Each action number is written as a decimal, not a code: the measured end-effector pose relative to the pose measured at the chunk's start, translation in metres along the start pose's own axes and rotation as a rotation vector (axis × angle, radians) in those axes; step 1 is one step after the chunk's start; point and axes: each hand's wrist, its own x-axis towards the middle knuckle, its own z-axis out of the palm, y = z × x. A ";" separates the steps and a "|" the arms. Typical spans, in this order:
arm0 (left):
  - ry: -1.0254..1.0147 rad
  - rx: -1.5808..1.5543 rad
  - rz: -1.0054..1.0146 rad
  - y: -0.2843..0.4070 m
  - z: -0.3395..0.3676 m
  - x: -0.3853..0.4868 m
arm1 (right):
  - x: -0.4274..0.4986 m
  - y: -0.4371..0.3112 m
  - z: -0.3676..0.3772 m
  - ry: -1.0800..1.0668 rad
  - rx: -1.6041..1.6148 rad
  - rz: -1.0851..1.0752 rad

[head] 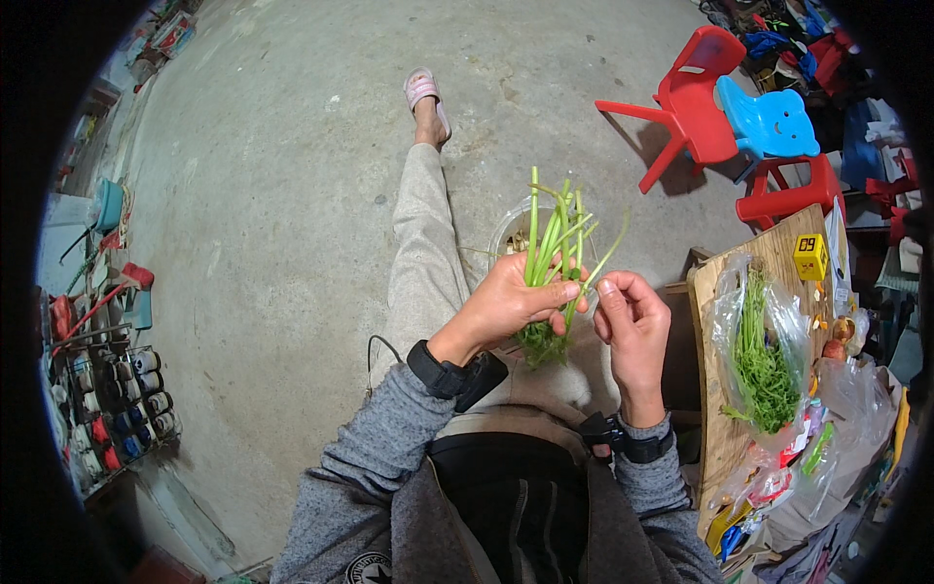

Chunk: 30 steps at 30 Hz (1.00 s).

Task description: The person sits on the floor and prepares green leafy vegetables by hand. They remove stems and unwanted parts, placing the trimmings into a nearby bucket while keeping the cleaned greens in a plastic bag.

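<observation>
A bunch of leafy greens with long pale-green stems [543, 248] is held in my left hand [522, 296], stems pointing away from me and leaves hanging below the fingers. My right hand [633, 310] is just right of the bunch, its thumb and forefinger pinched together beside one bent stem; whether they grip part of it I cannot tell. Beyond and partly under the stems, a round clear-rimmed container [503, 226] holds some pale scraps. More greens [762, 358] lie in an open clear plastic bag [724, 314] to my right.
On the right stands a wooden table [715, 431] with a yellow block [810, 257], plastic bags and packets. A red chair [708, 124], a blue bear-shaped seat [773, 124] and a red stool [792, 197] are beyond it. A shoe rack [120, 409] and a red-headed brush [137, 274] are at left.
</observation>
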 end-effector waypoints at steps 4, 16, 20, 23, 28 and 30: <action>-0.017 -0.031 -0.017 0.000 -0.002 -0.001 | 0.000 -0.002 -0.002 -0.039 0.026 0.043; -0.044 0.127 0.036 -0.003 -0.004 0.000 | -0.004 -0.005 0.000 -0.081 -0.079 -0.024; -0.060 0.088 0.033 -0.003 -0.004 0.000 | -0.003 -0.005 -0.002 -0.104 -0.180 -0.085; -0.072 0.089 0.022 -0.001 -0.005 -0.001 | -0.001 -0.003 -0.007 -0.085 -0.244 -0.129; -0.065 0.084 0.010 0.002 -0.006 -0.003 | 0.002 -0.002 -0.020 0.013 -0.134 -0.081; -0.081 0.087 0.010 0.003 -0.006 -0.004 | 0.002 -0.002 -0.024 0.075 -0.039 -0.040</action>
